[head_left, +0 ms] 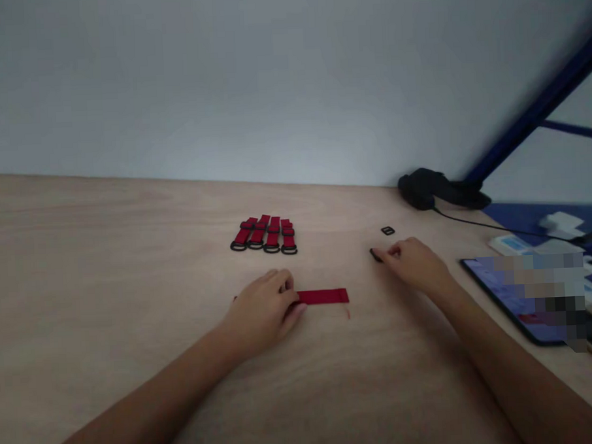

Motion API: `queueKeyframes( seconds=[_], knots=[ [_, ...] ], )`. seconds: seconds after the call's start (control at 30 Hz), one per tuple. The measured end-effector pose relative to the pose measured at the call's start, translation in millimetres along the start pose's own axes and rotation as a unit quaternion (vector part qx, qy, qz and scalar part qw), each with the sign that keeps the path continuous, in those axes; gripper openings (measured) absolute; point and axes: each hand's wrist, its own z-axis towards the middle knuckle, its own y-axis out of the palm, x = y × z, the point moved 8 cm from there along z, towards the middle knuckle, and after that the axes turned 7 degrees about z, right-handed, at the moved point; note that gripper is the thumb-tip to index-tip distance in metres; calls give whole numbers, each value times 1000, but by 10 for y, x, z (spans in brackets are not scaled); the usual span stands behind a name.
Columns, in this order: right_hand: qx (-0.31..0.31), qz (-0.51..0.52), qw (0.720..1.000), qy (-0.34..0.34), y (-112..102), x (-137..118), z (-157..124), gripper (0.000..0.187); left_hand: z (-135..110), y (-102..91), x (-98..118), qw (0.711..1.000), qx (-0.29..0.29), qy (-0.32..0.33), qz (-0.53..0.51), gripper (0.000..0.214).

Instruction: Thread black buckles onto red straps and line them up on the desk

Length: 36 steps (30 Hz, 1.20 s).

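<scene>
My left hand (261, 312) lies on the wooden table and grips the near end of a flat red webbing strap (323, 297), whose free end extends to the right. My right hand (411, 264) pinches a small black buckle (376, 256) against the tabletop. Another small black rectangular buckle (387, 230) lies just beyond those fingertips. Farther back, between my hands, several red straps with black rings (263, 234) lie side by side, with their rings toward me.
The light wooden table (303, 385) ends at a pale wall. A black bundle (432, 188) with a cable sits at the back right. A tablet (505, 298) with a pixelated patch, papers and a blue frame lie to the right.
</scene>
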Motion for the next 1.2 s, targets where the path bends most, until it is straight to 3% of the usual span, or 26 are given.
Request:
queueKeyframes(
  seconds=[0.13, 0.27, 0.33, 0.47, 0.77, 0.93, 1.07, 1.2],
  knots=[
    [-62, 63, 995, -42, 86, -213, -103, 24, -10, -91, -90, 996, 46, -69, 16, 34],
    [-94, 113, 984, -103, 103, -468, -240, 13, -17, -106, 81, 996, 37, 23, -71, 25],
    [-92, 132, 979, -122, 90, -577, -308, 14, -20, -70, 147, 995, 8, 52, -84, 22],
    [-73, 145, 977, -142, 66, -763, -426, 18, 1, 3, 107, 996, -18, 25, -84, 16],
    [-72, 175, 958, -214, 147, -1220, -720, 13, 37, 117, 9, 980, 1, -41, -196, 8],
    [-24, 257, 947, -191, 104, -1272, -803, 10, 76, 100, -73, 960, 21, -86, -265, 20],
    [-23, 254, 950, -182, 116, -1309, -843, 8, 81, 82, -126, 942, 40, -107, -316, 20],
    [-38, 249, 949, -191, 144, -1364, -881, 8, 76, 59, -146, 947, 53, -113, -296, 17]
  ],
)
